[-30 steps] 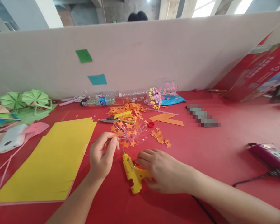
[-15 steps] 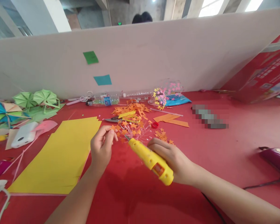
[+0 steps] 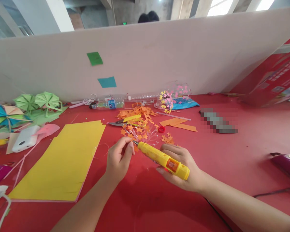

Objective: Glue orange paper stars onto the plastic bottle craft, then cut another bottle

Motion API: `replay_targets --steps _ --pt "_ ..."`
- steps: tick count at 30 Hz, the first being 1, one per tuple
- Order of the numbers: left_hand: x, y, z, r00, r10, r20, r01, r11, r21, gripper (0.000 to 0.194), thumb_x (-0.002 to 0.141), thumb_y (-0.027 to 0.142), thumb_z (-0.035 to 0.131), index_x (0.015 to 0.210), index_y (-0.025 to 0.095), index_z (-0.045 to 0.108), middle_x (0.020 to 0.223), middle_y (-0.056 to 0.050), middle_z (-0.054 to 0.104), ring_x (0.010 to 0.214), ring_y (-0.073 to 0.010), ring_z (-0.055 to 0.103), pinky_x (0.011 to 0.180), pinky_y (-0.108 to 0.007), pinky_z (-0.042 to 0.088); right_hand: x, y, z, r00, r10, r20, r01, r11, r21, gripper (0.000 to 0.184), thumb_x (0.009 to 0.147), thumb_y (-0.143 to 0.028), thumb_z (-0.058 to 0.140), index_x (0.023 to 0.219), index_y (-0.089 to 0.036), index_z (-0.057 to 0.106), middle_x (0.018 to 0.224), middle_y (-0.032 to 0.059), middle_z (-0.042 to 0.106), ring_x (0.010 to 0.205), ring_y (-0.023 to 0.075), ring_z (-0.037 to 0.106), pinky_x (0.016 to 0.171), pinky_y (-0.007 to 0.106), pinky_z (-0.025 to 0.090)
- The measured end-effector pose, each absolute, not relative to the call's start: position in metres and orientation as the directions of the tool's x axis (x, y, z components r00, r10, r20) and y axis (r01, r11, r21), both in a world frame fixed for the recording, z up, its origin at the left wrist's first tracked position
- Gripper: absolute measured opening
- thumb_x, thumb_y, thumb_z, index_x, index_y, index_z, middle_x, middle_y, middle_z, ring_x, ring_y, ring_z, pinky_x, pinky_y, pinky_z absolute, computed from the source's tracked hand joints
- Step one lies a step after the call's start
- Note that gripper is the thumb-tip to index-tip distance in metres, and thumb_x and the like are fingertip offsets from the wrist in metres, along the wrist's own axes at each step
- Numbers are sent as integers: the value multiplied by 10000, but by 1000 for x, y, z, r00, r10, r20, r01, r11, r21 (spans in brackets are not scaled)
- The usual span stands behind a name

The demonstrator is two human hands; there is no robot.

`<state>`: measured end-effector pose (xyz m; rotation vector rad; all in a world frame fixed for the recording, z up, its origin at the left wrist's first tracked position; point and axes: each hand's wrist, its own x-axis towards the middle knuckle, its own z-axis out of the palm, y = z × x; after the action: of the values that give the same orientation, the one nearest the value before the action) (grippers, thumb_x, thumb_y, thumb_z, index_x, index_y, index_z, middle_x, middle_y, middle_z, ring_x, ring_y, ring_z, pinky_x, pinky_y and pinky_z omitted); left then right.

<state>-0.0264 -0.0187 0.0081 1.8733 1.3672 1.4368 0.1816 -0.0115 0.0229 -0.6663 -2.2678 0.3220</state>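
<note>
My right hand (image 3: 189, 167) is wrapped round a yellow hot glue gun (image 3: 157, 154), its metal nozzle pointing left. The nozzle tip touches or nearly touches the fingertips of my left hand (image 3: 118, 159). Thumb and fingers of that hand are pinched on an orange paper star, now mostly hidden by them. Just beyond lies a clear plastic piece cut into strips (image 3: 151, 137), with orange stars (image 3: 139, 137) on and around it. More orange stars (image 3: 168, 138) lie in a small pile to its right, near a red bottle ring (image 3: 161, 129).
Yellow paper sheets (image 3: 60, 161) lie at left, near green paper umbrellas (image 3: 47, 100) and a white device (image 3: 26, 138). Scissors (image 3: 116, 124), a yellow cutter (image 3: 132, 118), orange scraps (image 3: 177, 123) and plastic bottles (image 3: 111, 103) lie behind. A cord (image 3: 217, 212) trails below my right arm.
My left hand has moved right and slightly nearer me with the star. The glue gun has tilted flatter and shifted right, its nozzle now at my left fingertips.
</note>
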Motion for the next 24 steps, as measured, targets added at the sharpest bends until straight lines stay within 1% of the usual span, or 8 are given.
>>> replay_targets --steps 4,8,24 --pt "-26 -19 9 -15 878 478 442 -423 791 213 933 314 446 773 201 529 616 28 533 560 -103 515 556 -214 431 182 -12 22 -586 566 580 378 824 -422 249 890 -313 491 676 -213 412 618 -14 440 540 124 391 499 263 306" --pt "-26 -19 9 -23 880 474 444 -416 794 220 933 322 444 774 199 533 611 26 532 560 -107 517 553 -216 435 182 -12 23 -585 559 588 387 829 -403 254 885 -319 495 669 -216 411 601 -22 431 526 123 388 495 258 291" --pt "-25 -18 9 -27 864 503 434 -443 784 159 923 278 460 807 203 539 614 36 549 561 -101 531 566 -207 441 181 -11 20 -583 563 586 400 826 -397 269 884 -305 499 656 -214 388 592 -28 411 508 111 381 484 254 270"
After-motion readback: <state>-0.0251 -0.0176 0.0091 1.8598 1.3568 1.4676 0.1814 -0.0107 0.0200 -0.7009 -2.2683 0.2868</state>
